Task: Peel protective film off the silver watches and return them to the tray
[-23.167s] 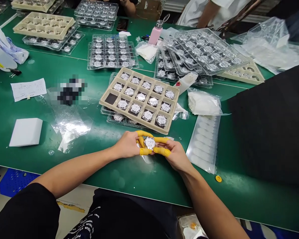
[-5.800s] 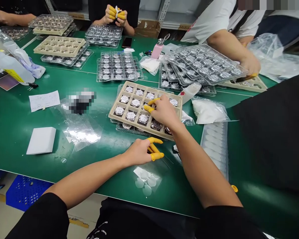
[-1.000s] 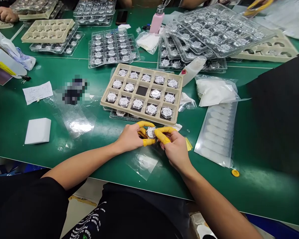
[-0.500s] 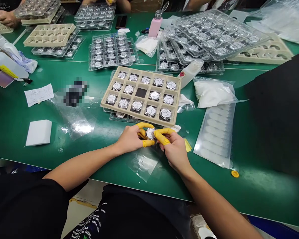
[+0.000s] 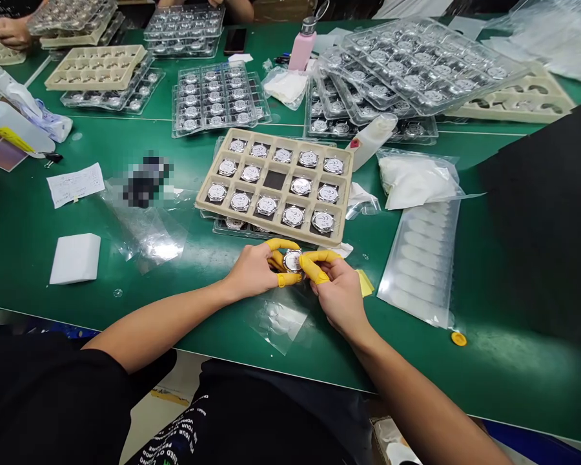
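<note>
Between my two hands is a round silver watch case (image 5: 292, 260) with a pale face side turned up. My left hand (image 5: 259, 268), in yellow finger cots, grips it by the edges from the left. On its right edge press the yellow-covered fingertips of my right hand (image 5: 333, 274); its lower fingers are partly hidden. Just beyond lies a beige compartment tray (image 5: 275, 223) of similar watch cases, with one compartment in the middle row showing only its dark bottom. A clear plastic bag (image 5: 281, 323) lies below my hands on the green table (image 5: 174, 310).
Clear trays of watch cases (image 5: 217, 97) are stacked at the back, more at the back right (image 5: 416, 71). A white block (image 5: 75, 258) sits at left, a bag of white pads (image 5: 419, 265) at right. A pink bottle (image 5: 302, 48) stands behind. Co-workers' hands (image 5: 12, 32) show across the table.
Hardly anything differs. Both hands keep the watch case in the same place, and the view has shifted very slightly. Across the table, a co-worker's hands have moved a little.
</note>
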Demonstrator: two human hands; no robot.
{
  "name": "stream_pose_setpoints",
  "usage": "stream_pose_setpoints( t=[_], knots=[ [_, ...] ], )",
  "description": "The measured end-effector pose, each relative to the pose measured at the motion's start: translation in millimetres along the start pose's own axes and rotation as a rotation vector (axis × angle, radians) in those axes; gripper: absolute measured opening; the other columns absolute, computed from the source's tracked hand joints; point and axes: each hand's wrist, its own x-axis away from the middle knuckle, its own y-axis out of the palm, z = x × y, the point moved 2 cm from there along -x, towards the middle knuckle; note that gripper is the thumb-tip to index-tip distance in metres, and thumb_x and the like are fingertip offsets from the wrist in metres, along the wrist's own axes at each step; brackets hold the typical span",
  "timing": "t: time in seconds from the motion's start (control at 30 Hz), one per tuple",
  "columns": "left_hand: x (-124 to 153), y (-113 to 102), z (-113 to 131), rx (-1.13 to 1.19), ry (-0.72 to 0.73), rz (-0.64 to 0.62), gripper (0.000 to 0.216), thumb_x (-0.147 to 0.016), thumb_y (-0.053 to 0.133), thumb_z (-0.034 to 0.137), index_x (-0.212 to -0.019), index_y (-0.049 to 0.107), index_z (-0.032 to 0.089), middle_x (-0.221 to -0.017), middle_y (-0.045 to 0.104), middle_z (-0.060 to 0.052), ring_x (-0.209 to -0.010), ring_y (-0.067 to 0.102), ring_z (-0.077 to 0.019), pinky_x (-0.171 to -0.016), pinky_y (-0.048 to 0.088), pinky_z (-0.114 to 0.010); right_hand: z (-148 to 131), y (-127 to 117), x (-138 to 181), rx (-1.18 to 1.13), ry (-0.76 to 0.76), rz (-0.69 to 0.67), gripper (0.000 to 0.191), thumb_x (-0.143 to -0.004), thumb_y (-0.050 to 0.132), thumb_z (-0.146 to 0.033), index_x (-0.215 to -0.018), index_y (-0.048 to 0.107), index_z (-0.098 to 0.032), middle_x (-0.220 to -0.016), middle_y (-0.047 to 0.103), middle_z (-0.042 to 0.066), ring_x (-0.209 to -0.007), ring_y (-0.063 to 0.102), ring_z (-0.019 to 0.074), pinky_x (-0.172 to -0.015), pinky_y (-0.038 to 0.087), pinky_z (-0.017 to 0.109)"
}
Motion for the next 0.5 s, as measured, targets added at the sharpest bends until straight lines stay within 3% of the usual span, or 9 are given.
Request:
stream_pose_setpoints(
  t=[0.5],
  knots=[
    [0.7,-0.5,0.8,-0.01,-0.018,0.001,0.053,-0.066,0.083,0.026,-0.116,0.068,0.021,-0.078,0.072,0.0,-0.074,0.069,-0.0143,-0.076,0.059,-0.027,3.0,2.4,2.0,0.013,-0.016,0.019,0.038,-0.073,0.078,-0.054,-0.089,0.065,-0.022,-0.089,0.072,0.005,-0.077,0.064,0.0187,-0.06,0.049,0.029]
  ],
)
